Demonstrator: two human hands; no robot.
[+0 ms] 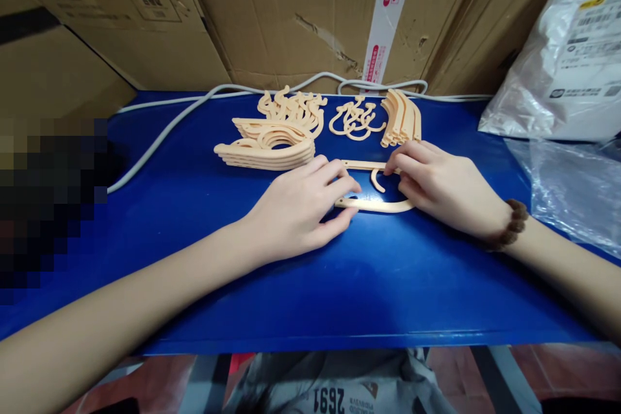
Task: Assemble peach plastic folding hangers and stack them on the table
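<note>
A beige plastic hanger piece point(376, 206), long and curved up at its right end, lies low over the blue table between my hands. My left hand point(310, 204) has its thumb and index finger closed around that piece's left end. At the curved right end my right hand point(431, 184) has its fingers bent in, partly hiding the plastic. Above the curved piece runs a straight beige bar point(363, 165), reaching under my right fingertips. A small hanger hook point(377, 181) hangs below the bar, beside my right fingers. How these parts join is hidden.
Behind my hands are stacked hanger frames point(272, 145), a pile of hooks point(294, 107), loose hooks point(356, 119) and a bundle of curved arms point(402, 118). A white cable point(165, 142) crosses the back. Cardboard boxes point(291, 19) stand behind; a plastic parcel point(557, 58) is at right.
</note>
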